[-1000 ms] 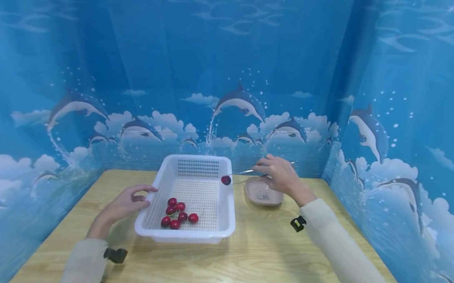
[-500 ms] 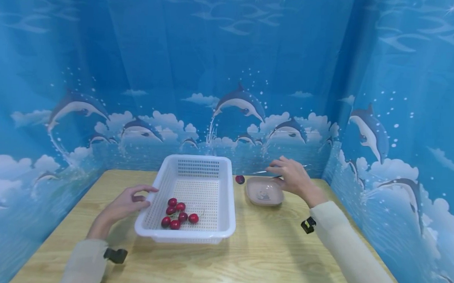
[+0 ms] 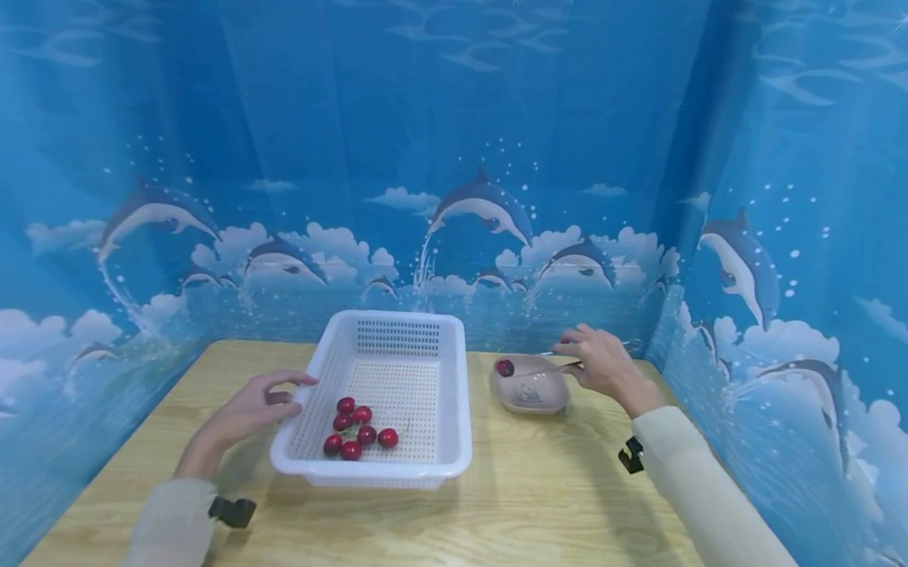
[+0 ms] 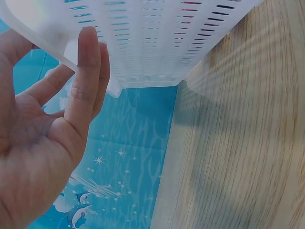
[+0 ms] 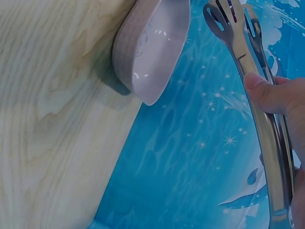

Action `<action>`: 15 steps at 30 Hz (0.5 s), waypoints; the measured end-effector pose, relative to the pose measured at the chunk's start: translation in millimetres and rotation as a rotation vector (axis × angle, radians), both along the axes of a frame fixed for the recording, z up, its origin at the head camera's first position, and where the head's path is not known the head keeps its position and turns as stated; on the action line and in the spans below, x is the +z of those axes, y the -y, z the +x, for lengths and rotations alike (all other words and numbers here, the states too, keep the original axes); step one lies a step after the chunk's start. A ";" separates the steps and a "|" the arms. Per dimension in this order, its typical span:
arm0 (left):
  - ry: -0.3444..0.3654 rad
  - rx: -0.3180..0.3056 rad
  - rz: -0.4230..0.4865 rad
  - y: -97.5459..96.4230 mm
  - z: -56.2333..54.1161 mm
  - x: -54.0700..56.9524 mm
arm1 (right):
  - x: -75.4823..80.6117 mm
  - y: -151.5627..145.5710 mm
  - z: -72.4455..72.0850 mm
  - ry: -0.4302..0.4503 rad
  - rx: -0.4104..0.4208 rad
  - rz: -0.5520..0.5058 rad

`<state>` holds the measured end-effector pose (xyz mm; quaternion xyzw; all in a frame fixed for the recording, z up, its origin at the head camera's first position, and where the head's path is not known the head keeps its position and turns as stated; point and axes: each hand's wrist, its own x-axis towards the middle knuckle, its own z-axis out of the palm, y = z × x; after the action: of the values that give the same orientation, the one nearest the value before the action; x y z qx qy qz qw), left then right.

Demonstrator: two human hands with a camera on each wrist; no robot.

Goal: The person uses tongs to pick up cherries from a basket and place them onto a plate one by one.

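My left hand (image 3: 248, 411) holds the left rim of a white plastic basket (image 3: 372, 470). In the left wrist view, the fingers (image 4: 82, 83) reach up around that rim and side wall. Several red cherries (image 3: 367, 435) lie on the basket's floor, toward its front left. My right hand (image 3: 603, 365) grips metal tongs (image 5: 264, 138) with slotted tips, thumb on one arm. A dark red cherry (image 3: 504, 368) is at the tongs' tips, over the back left part of a small pale dish (image 3: 555, 400) with a printed figure inside.
Everything stands on a light wood-grain table (image 3: 490, 527). Blue curtains (image 3: 580, 113) with dolphins and clouds close off the back and both sides. The dish stands just right of the basket. A black wrist device (image 3: 232, 512) sits at the left cuff.
My right hand has moved right, carrying the cherry in the tongs from the basket's right rim, across the gap, to over the dish. The left hand and basket have stayed put.
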<state>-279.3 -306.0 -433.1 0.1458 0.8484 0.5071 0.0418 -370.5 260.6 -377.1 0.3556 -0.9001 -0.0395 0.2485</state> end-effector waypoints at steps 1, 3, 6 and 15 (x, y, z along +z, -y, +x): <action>0.000 0.000 -0.001 -0.3 0.0 0.0 | -0.8 -1.1 -0.4 0.004 -0.003 0.001; 0.004 0.001 -0.006 -0.7 0.0 0.2 | -2.1 -2.5 -1.3 0.010 -0.007 0.000; 0.008 0.006 -0.010 -1.7 0.7 1.1 | -3.7 -3.7 -3.2 0.026 -0.017 0.001; -0.002 0.000 -0.016 -1.9 2.1 1.6 | -14.7 -6.3 -12.3 0.133 -0.102 0.042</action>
<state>-277.2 -304.1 -431.5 0.1461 0.8524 0.5003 0.0422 -382.8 266.9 -391.9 0.3162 -0.9306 -0.0475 0.1780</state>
